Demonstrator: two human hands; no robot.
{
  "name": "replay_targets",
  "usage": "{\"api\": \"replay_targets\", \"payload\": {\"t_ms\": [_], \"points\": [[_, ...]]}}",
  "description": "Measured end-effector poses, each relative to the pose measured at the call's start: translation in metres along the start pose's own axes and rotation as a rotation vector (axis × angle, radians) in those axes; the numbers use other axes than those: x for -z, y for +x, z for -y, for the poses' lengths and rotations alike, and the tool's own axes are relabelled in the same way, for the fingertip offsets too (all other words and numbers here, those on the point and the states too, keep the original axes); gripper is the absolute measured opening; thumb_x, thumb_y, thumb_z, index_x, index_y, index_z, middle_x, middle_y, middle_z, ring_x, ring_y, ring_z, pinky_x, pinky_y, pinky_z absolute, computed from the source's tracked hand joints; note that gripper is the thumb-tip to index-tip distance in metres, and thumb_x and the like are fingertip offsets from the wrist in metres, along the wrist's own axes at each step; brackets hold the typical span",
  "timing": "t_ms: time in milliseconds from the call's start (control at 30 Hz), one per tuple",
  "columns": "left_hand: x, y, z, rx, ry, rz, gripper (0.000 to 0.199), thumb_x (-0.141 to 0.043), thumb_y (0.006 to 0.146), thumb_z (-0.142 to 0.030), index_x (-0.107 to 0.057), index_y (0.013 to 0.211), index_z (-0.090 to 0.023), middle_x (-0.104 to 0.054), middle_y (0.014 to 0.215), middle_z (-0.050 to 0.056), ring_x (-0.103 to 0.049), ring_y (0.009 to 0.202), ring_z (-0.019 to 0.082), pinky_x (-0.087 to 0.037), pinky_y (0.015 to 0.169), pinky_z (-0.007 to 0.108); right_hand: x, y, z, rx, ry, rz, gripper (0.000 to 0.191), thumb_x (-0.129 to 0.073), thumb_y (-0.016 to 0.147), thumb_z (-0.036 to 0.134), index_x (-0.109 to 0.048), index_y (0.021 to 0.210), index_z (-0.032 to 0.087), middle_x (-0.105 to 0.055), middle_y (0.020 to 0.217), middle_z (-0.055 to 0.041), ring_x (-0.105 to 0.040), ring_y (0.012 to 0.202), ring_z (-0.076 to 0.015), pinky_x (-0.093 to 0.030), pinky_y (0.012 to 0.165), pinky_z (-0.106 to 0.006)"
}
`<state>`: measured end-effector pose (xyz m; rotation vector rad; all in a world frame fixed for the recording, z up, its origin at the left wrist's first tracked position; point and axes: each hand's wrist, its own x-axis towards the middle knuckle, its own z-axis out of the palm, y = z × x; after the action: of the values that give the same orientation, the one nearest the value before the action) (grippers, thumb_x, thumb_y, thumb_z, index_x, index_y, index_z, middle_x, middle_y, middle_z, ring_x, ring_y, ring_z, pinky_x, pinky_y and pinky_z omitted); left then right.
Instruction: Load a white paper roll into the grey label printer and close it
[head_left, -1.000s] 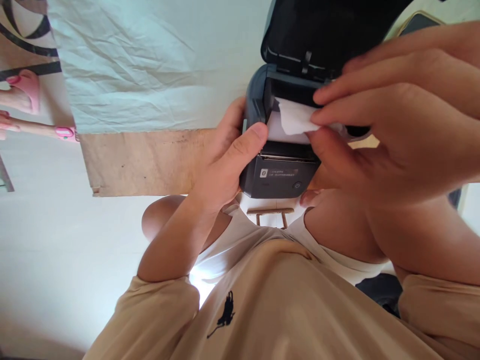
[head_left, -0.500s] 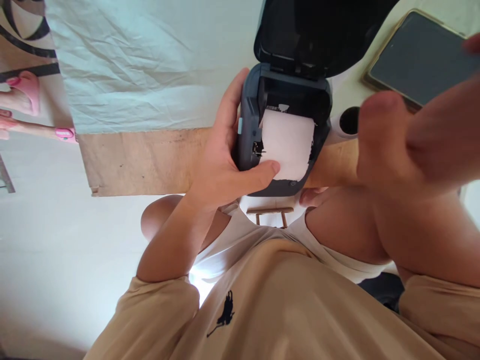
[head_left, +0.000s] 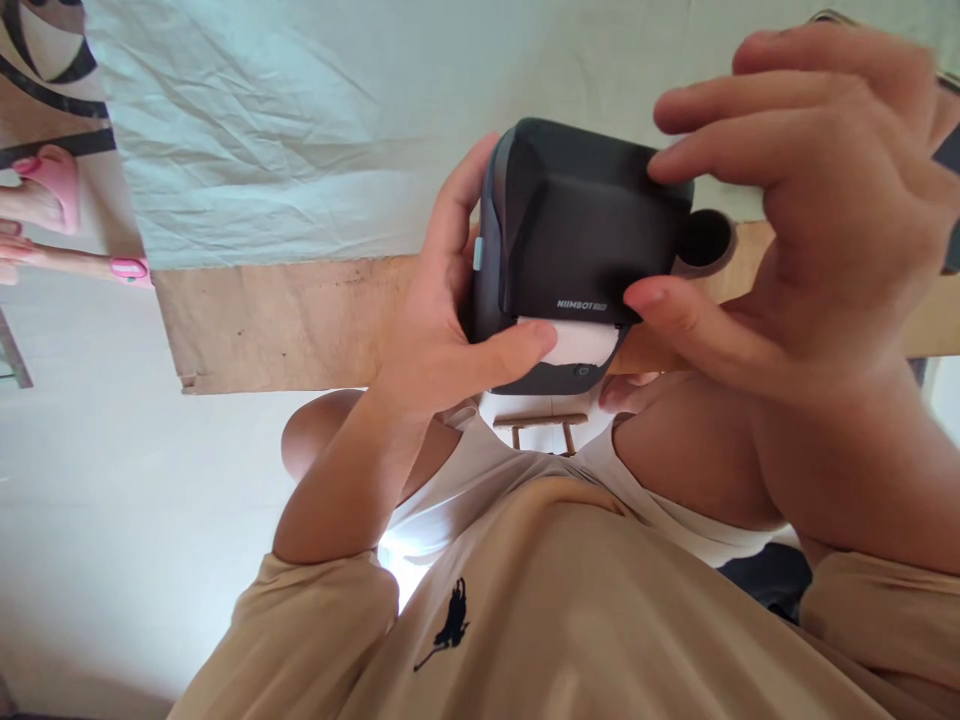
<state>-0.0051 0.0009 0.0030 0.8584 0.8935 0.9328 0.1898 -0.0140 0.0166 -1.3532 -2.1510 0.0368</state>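
Observation:
A dark label printer (head_left: 491, 300) marked NIIMBOT is tilted up at the table's near edge. Its black lid (head_left: 577, 220) lies over most of the white paper roll (head_left: 589, 342), leaving a strip showing at the front. My left hand (head_left: 442, 310) grips the printer's left side, its thumb resting on the paper. Across the lid's right side, my right hand (head_left: 810, 200) holds it between thumb and index fingertip, the other fingers spread above. Whether the lid is latched cannot be seen.
A short tube (head_left: 705, 245) with a dark opening stands just right of the printer. Behind my right hand, a phone (head_left: 951, 150) shows only in part. Pale cloth (head_left: 262, 150) covers the wooden table (head_left: 300, 325). Another person's feet in pink slippers (head_left: 60, 185) are at left.
The lid has swung down from standing open to covering the roll. My right hand has come leftward onto the lid, while my left hand keeps its hold.

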Motion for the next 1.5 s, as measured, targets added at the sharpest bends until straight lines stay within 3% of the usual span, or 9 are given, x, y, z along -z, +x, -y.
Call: {"api": "replay_targets", "payload": {"t_ms": [67, 133, 433, 800, 900, 1000, 1067, 1267, 1500], "points": [[-0.008, -0.002, -0.001, -0.021, 0.037, -0.041, 0.05, -0.07, 0.062, -0.038, -0.053, 0.107, -0.025, -0.06, 0.107, 0.006, -0.064, 0.096, 0.024, -0.055, 0.079, 0.037, -0.001, 0.0, 0.002, -0.024, -0.01, 0.046, 0.048, -0.045, 0.083, 0.056, -0.051, 0.116, 0.022, -0.053, 0.124, 0.0002, -0.043, 0.129, -0.0213, -0.035, 0.107, -0.044], [-0.015, -0.002, 0.0, -0.063, 0.075, -0.214, 0.039, -0.055, 0.072, -0.048, -0.053, 0.101, -0.022, -0.06, 0.09, 0.007, -0.065, 0.076, 0.023, -0.053, 0.062, 0.037, 0.001, 0.0, 0.005, -0.074, -0.012, 0.099, 0.051, -0.043, 0.084, 0.06, -0.049, 0.117, 0.023, -0.051, 0.126, -0.0005, -0.041, 0.131, -0.0228, -0.033, 0.106, -0.048], [-0.018, 0.001, 0.002, -0.038, 0.136, -0.185, 0.036, -0.049, 0.072, -0.043, -0.052, 0.098, -0.019, -0.051, 0.072, 0.003, -0.047, 0.051, 0.007, -0.034, 0.043, 0.018, 0.0, 0.003, 0.01, -0.195, 0.026, 0.215, 0.066, -0.034, 0.082, 0.072, -0.043, 0.127, 0.024, -0.047, 0.125, -0.0064, -0.035, 0.136, -0.024, -0.034, 0.106, -0.05], [-0.014, 0.0, 0.006, -0.038, 0.098, -0.122, 0.037, -0.049, 0.076, -0.043, -0.051, 0.106, -0.022, -0.053, 0.079, 0.002, -0.053, 0.054, 0.009, -0.036, 0.047, 0.02, -0.002, 0.004, 0.006, -0.161, -0.007, 0.184, 0.058, -0.037, 0.083, 0.066, -0.045, 0.124, 0.026, -0.053, 0.118, -0.0026, -0.045, 0.125, -0.0205, -0.033, 0.103, -0.049], [-0.009, 0.003, 0.006, -0.105, -0.001, -0.026, 0.038, -0.048, 0.08, -0.049, -0.053, 0.107, -0.023, -0.058, 0.093, 0.004, -0.063, 0.08, 0.017, -0.047, 0.057, 0.025, -0.005, 0.001, 0.004, -0.113, -0.032, 0.136, 0.059, -0.038, 0.083, 0.066, -0.044, 0.127, 0.026, -0.052, 0.124, -0.0013, -0.044, 0.128, -0.0194, -0.034, 0.105, -0.044], [-0.004, 0.006, 0.002, -0.089, -0.068, 0.066, 0.032, -0.033, 0.091, -0.041, -0.057, 0.103, -0.023, -0.059, 0.107, 0.004, -0.057, 0.114, 0.02, -0.052, 0.08, 0.029, -0.01, -0.003, 0.0, -0.036, -0.1, 0.045, 0.057, -0.04, 0.085, 0.061, -0.043, 0.129, 0.025, -0.049, 0.129, 0.0015, -0.039, 0.132, -0.0186, -0.034, 0.11, -0.038], [-0.001, 0.008, 0.001, -0.03, -0.08, 0.121, 0.036, -0.028, 0.094, -0.037, -0.061, 0.097, -0.024, -0.062, 0.104, 0.003, -0.055, 0.118, 0.02, -0.052, 0.086, 0.029, -0.012, -0.004, -0.001, -0.007, -0.126, 0.015, 0.054, -0.039, 0.086, 0.055, -0.043, 0.13, 0.024, -0.047, 0.131, 0.0015, -0.039, 0.131, -0.0185, -0.034, 0.112, -0.037], [0.003, 0.009, 0.013, -0.075, -0.204, 0.001, 0.05, -0.028, 0.092, -0.053, -0.067, 0.091, -0.021, -0.061, 0.075, 0.002, -0.062, 0.087, 0.017, -0.05, 0.07, 0.028, -0.014, -0.004, -0.002, 0.04, -0.055, -0.029, 0.049, -0.038, 0.085, 0.05, -0.045, 0.125, 0.022, -0.052, 0.124, 0.001, -0.043, 0.127, -0.0179, -0.037, 0.111, -0.037], [0.005, 0.004, 0.003, -0.123, -0.283, -0.089, 0.037, -0.052, 0.089, -0.036, -0.055, 0.056, -0.018, -0.041, 0.048, -0.004, -0.036, 0.047, 0.007, -0.037, 0.05, 0.022, -0.016, -0.002, -0.001, 0.078, 0.009, -0.045, 0.06, -0.05, 0.078, 0.06, -0.048, 0.124, 0.021, -0.052, 0.125, -0.001, -0.048, 0.123, -0.0197, -0.039, 0.108, -0.04]]}}
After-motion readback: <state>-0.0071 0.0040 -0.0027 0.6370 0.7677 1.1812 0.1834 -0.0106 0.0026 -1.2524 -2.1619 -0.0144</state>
